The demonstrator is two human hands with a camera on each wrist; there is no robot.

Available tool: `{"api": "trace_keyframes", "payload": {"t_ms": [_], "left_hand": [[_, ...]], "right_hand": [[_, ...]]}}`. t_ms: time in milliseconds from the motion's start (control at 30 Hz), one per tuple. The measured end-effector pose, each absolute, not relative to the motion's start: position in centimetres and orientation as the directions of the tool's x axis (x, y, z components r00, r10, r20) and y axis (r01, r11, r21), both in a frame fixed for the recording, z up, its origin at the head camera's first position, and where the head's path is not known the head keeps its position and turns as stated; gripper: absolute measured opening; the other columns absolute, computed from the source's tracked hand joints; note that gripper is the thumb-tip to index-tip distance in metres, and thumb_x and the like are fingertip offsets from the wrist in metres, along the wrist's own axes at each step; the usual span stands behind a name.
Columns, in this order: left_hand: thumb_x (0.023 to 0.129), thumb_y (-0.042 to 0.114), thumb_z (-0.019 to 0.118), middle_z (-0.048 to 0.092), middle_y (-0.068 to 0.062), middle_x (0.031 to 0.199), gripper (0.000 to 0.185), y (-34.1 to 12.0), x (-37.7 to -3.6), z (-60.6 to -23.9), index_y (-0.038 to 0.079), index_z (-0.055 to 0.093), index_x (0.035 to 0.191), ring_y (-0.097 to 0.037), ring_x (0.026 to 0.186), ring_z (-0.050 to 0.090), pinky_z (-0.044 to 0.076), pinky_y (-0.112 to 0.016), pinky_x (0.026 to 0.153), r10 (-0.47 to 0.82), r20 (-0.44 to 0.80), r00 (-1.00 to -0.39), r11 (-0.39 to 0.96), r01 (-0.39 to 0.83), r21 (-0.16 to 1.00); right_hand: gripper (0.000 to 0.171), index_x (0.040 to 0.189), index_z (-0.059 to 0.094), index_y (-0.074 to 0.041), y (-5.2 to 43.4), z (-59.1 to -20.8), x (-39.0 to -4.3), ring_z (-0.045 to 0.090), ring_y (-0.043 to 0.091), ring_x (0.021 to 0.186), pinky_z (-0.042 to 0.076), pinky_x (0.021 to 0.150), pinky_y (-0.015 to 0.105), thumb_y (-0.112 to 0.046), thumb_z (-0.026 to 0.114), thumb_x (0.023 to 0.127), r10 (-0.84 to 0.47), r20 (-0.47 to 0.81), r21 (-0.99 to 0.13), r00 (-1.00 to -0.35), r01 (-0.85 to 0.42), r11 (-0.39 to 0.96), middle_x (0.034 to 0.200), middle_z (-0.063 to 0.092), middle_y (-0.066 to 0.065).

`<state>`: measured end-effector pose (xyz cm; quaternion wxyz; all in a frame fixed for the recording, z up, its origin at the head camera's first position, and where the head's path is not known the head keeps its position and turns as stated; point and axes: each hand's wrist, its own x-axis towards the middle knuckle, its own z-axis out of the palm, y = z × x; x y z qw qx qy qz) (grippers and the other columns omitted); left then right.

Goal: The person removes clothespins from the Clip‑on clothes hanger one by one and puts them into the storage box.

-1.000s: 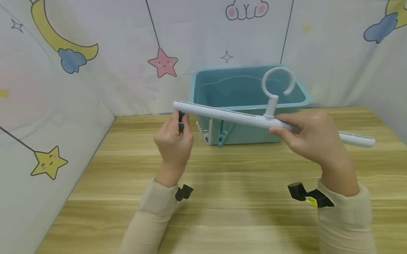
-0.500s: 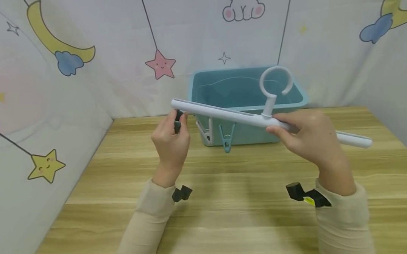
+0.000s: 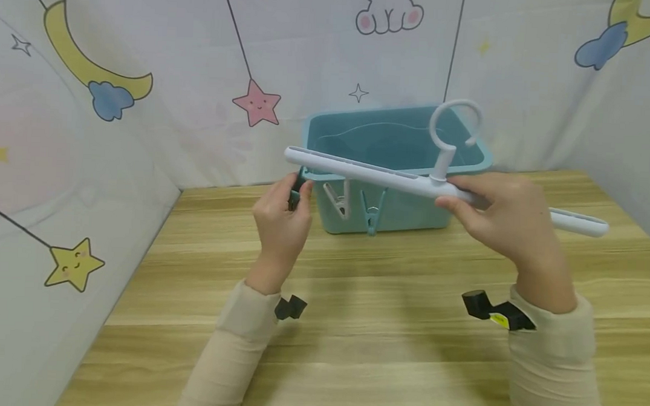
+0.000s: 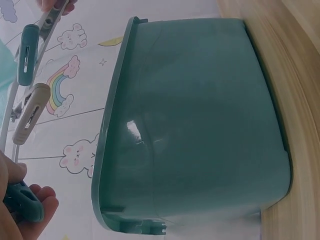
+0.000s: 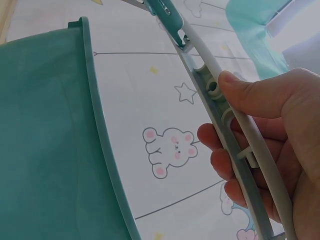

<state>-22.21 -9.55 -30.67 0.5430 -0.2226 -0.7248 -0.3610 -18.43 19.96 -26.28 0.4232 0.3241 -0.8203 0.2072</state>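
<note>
Hanger (image 3: 370, 173) of white colour was above the table (image 3: 352, 319), in front of the tub (image 3: 417, 213) near the far edge. I saw the right hand (image 3: 512, 220) clamped around the hanger beside its hook (image 3: 434, 124); the left hand (image 3: 283, 219) pinched a dark clip (image 4: 24, 202) below the left end. Pale clip (image 3: 337, 199) and teal clip (image 3: 372, 215) hung between.

No readable text: just a yellow label (image 3: 499, 321), illegibly small, on the right black wrist device (image 3: 509, 311)
</note>
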Motion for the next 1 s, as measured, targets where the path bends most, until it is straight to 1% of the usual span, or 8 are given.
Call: {"api": "trace_keyframes", "payload": {"t_ms": [200,333,433,567,700,767,867,1000], "left_hand": [[0.086,0.003,0.071,0.064,-0.018,0.068,0.015,-9.3,-23.2,-30.6,-0.012,0.068,0.088,-0.019,0.051,0.049,0.037,-0.026,0.048,-0.038,0.916,-0.398,0.593,0.729,0.342],[0.087,0.008,0.071,0.062,-0.017,0.064,0.020,-9.4,-24.2,-30.4,-0.012,0.069,0.091,-0.018,0.048,0.047,0.035,-0.019,0.050,-0.040,0.872,-0.489,0.529,0.730,0.433],[0.087,0.010,0.072,0.065,-0.018,0.066,0.024,-9.4,-25.0,-30.1,-0.013,0.069,0.095,-0.022,0.050,0.057,0.038,-0.015,0.051,-0.042,0.821,-0.569,0.472,0.713,0.518],[0.088,0.013,0.071,0.069,-0.020,0.073,0.028,-9.3,-26.1,-29.2,-0.011,0.068,0.102,-0.028,0.064,0.068,0.045,-0.015,0.056,-0.058,0.708,-0.704,0.394,0.635,0.664],[0.090,0.017,0.070,0.069,-0.019,0.077,0.029,-9.1,-27.1,-28.1,-0.006,0.069,0.106,-0.021,0.067,0.068,0.051,-0.018,0.062,-0.079,0.581,-0.810,0.348,0.524,0.777],[0.091,0.018,0.069,0.068,-0.017,0.078,0.026,-9.0,-27.6,-27.6,-0.004,0.069,0.105,-0.016,0.067,0.067,0.051,-0.020,0.063,-0.083,0.526,-0.846,0.337,0.473,0.814],[0.092,0.018,0.066,0.067,-0.015,0.078,0.021,-8.7,-28.3,-27.1,-0.002,0.069,0.097,-0.013,0.068,0.066,0.051,-0.022,0.064,-0.082,0.461,-0.884,0.334,0.412,0.848],[0.092,0.015,0.063,0.069,-0.016,0.086,0.019,-8.3,-29.3,-26.9,-0.003,0.068,0.097,-0.018,0.073,0.069,0.052,-0.023,0.066,-0.086,0.393,-0.915,0.340,0.344,0.875]], "right_hand": [[0.071,0.091,0.075,0.003,20.8,-26.1,-18.4,0.059,0.021,0.056,0.039,0.056,0.024,-0.063,0.048,0.091,-0.312,0.844,-0.097,-0.437,-0.696,0.712,0.074,0.072,0.013],[0.072,0.089,0.076,0.003,21.5,-26.2,-18.4,0.055,0.013,0.055,0.037,0.057,0.017,-0.065,0.049,0.089,-0.280,0.854,-0.121,-0.439,-0.690,0.714,0.072,0.071,0.011],[0.072,0.086,0.076,0.002,21.9,-26.1,-18.4,0.052,0.004,0.056,0.036,0.058,0.013,-0.066,0.050,0.088,-0.262,0.856,-0.142,-0.446,-0.689,0.710,0.070,0.071,0.010],[0.071,0.084,0.076,0.001,22.2,-25.9,-18.3,0.048,-0.002,0.057,0.035,0.058,0.012,-0.066,0.052,0.087,-0.251,0.858,-0.149,-0.447,-0.686,0.712,0.069,0.070,0.010],[0.064,0.085,0.075,0.000,22.4,-25.7,-17.9,0.045,-0.005,0.058,0.034,0.057,0.013,-0.061,0.057,0.088,-0.245,0.857,-0.158,-0.452,-0.686,0.711,0.068,0.068,0.009],[0.054,0.085,0.075,0.000,22.5,-25.7,-17.8,0.044,-0.008,0.060,0.033,0.058,0.012,-0.053,0.064,0.087,-0.237,0.855,-0.176,-0.461,-0.689,0.704,0.068,0.068,0.009],[0.052,0.086,0.075,0.000,22.6,-25.7,-17.8,0.043,-0.013,0.062,0.033,0.060,0.009,-0.051,0.066,0.087,-0.224,0.857,-0.197,-0.464,-0.697,0.689,0.068,0.068,0.010],[0.065,0.084,0.076,-0.001,22.6,-25.8,-17.9,0.042,-0.015,0.062,0.033,0.058,0.009,-0.063,0.058,0.086,-0.205,0.871,-0.203,-0.447,-0.707,0.678,0.066,0.067,0.009]]}}
